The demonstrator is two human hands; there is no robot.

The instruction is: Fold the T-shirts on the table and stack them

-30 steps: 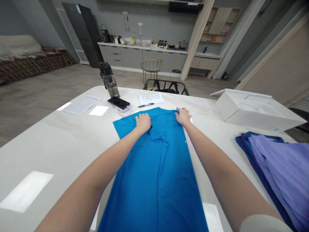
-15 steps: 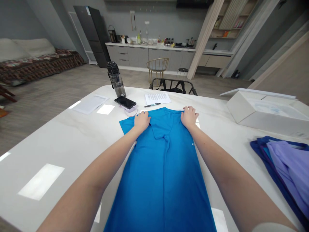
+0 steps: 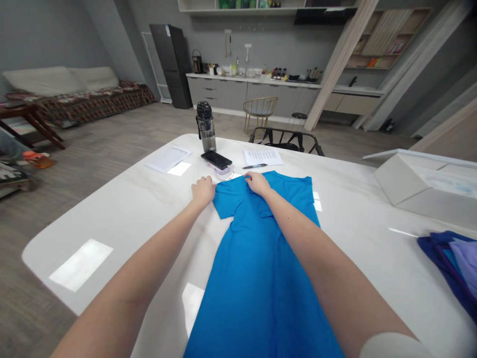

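A blue T-shirt (image 3: 246,268) lies spread lengthwise on the white table, its collar end away from me and its lower end running out of view. At the tip of its left sleeve, my left hand (image 3: 203,191) has its fingers closed on the sleeve's edge. My right hand (image 3: 258,183) pinches the shirt's top edge near the collar, at the left shoulder. My right forearm crosses over the chest of the shirt and hides part of it. The right sleeve side lies folded inward.
Beyond the shirt are a black phone (image 3: 216,160), a water bottle (image 3: 206,130), a pen (image 3: 255,166) and printed paper (image 3: 264,157). Another sheet (image 3: 169,158) lies left. To the right stand a white box (image 3: 428,186) and folded purple and blue clothes (image 3: 452,266).
My left hand moved left from the shirt's shoulder to the sleeve tip. My right hand went from the right shoulder across to the left one. The camera view turned left.
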